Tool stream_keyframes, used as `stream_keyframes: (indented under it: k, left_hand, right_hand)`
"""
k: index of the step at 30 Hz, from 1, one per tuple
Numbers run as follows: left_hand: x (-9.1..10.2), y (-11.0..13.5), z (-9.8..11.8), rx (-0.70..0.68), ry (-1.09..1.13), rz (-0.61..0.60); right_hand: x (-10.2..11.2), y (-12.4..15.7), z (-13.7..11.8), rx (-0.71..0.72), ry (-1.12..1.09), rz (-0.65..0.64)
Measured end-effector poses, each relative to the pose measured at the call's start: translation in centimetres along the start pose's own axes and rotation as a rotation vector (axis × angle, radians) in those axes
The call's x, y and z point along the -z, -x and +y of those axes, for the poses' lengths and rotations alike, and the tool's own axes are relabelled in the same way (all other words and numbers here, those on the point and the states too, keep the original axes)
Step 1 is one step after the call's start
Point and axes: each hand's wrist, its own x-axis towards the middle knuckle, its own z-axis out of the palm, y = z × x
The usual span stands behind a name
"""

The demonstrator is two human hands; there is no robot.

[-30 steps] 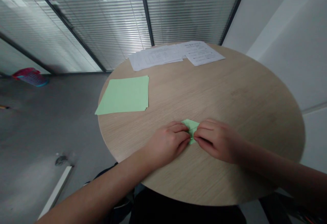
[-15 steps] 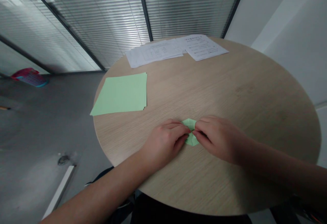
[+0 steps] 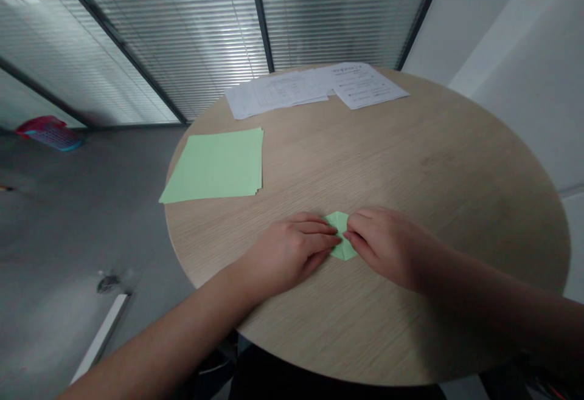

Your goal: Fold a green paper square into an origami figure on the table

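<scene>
A small folded piece of green paper (image 3: 338,222) lies on the table between my hands, with crease lines across it. My left hand (image 3: 294,251) rests over its left part, fingers stretched out and lying flat, fingertips near the middle. On the other side, my right hand (image 3: 385,242) has thumb and fingers pinched at the right edge of the green paper. Both side edges of the paper are hidden under my fingers.
A stack of green paper sheets (image 3: 216,163) lies at the left of the round wooden table (image 3: 410,151). White printed sheets (image 3: 278,93) lie along the far edge. On the floor at far left stands a pink and blue basket (image 3: 51,134). Blinds (image 3: 214,29) hang behind.
My left thumb and fingers were bent close together at the paper's middle; now these fingers are stretched flat on it. My right hand keeps its pinch almost in place.
</scene>
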Motion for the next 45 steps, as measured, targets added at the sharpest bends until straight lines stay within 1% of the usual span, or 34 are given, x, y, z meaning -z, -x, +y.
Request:
stream_keyframes:
  k: [3, 8, 15, 24, 27, 30, 33, 36, 38, 41, 42, 43, 45]
  left_hand:
    - [0.0, 0.0, 0.0, -0.003, -0.021, -0.013]
    - [-0.1, 0.0, 0.1, -0.004, -0.063, -0.025]
    - [0.1, 0.0, 0.0, -0.019, -0.068, -0.062]
    - [-0.1, 0.2, 0.0, -0.015, -0.091, -0.076]
    - [-0.1, 0.4, -0.1, -0.042, -0.107, -0.093]
    - [-0.1, 0.5, -0.2, -0.065, -0.131, -0.101]
    - [-0.2, 0.6, -0.3, -0.074, -0.162, -0.106]
    - [-0.2, 0.6, -0.3, -0.08, -0.179, -0.098]
    - [-0.2, 0.6, -0.2, -0.078, -0.177, -0.092]
    - [-0.3, 0.6, 0.0, -0.062, -0.177, -0.088]
    - [-0.3, 0.6, 0.0, -0.056, -0.179, -0.087]
    - [-0.3, 0.7, 0.1, -0.051, -0.181, -0.086]
    - [-0.3, 0.8, 0.2, -0.047, -0.181, -0.083]
  right_hand:
    - [0.0, -0.1, 0.0, -0.017, 0.008, -0.002]
    - [-0.1, -0.1, 0.0, 0.004, 0.03, 0.024]
    - [-0.1, -0.2, 0.0, 0.001, 0.014, 0.001]
    - [-0.5, 0.0, 0.2, 0.027, 0.016, 0.034]
    - [-0.5, 0.3, -0.2, 0.025, 0.07, 0.073]
    - [-0.4, 0.9, -0.5, -0.022, 0.167, 0.103]
    - [-0.2, 1.9, 0.0, -0.048, 0.268, 0.116]
    - [0.2, 2.9, 1.3, -0.051, 0.367, 0.122]
    - [0.9, 3.6, 2.1, -0.069, 0.396, 0.124]
    - [2.3, 4.3, 2.4, -0.112, 0.365, 0.196]
    - [2.6, 4.4, 2.2, -0.093, 0.339, 0.23]
    - [2.8, 4.5, 1.7, -0.041, 0.306, 0.25]
    - [2.5, 4.6, 0.7, 0.132, 0.243, 0.24]
